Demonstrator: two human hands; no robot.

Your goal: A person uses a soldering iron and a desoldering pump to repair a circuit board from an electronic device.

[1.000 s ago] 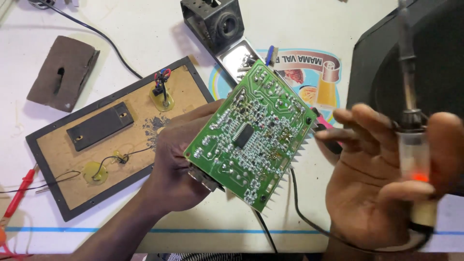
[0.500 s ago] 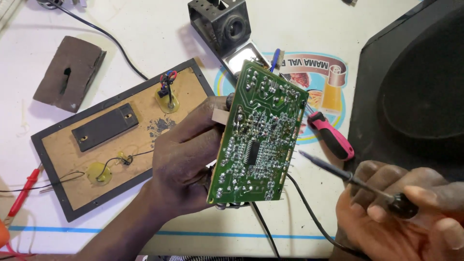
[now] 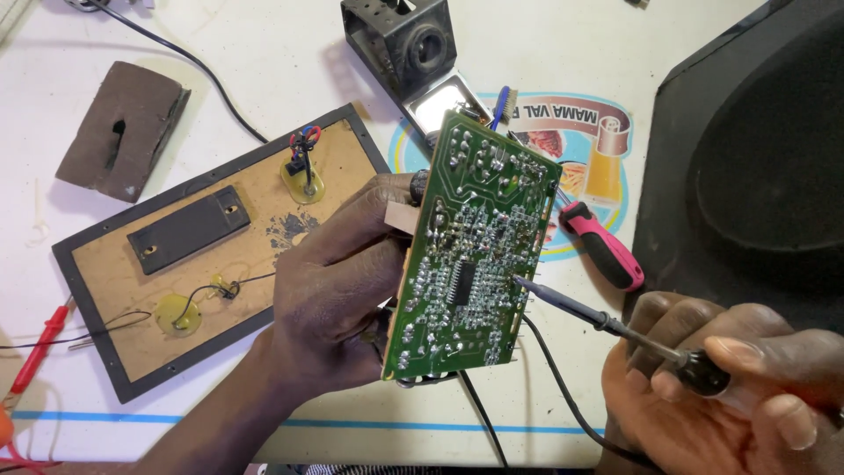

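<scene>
- Green circuit board, one only, gripped along its edge by the left hand; fingers curled and pressed on that edge, thumb side behind, so solder side faces up toward the camera and stays steady off the table.
- Tilted upright-ish, long axis running up and away from the grip; likely held so to bring the solder joints within reach of the tool.
- One soldering iron, pinched near its dark collar by the right hand; fingers closed round the handle like a pen grip, tip just at the board's right edge, touching or very nearly touching the joints beside the black chip.
- Iron's cord trailing down below the board, away from the grip.
- Beyond the board, away from the left-hand grip: one black iron stand with a shiny tin at its foot, parked within reach.
- Right of the board, between both grips: one pink-handled screwdriver, lying flat on a printed sticker.
- Left of the left hand: one brown panel in a black frame, flat on the white table, carrying two round yellowish discs with wires and one black rectangular plate.
- Far left: one brown block with a slot; one red probe at the table edge.
- Far right: one large black casing, past the right hand.
</scene>
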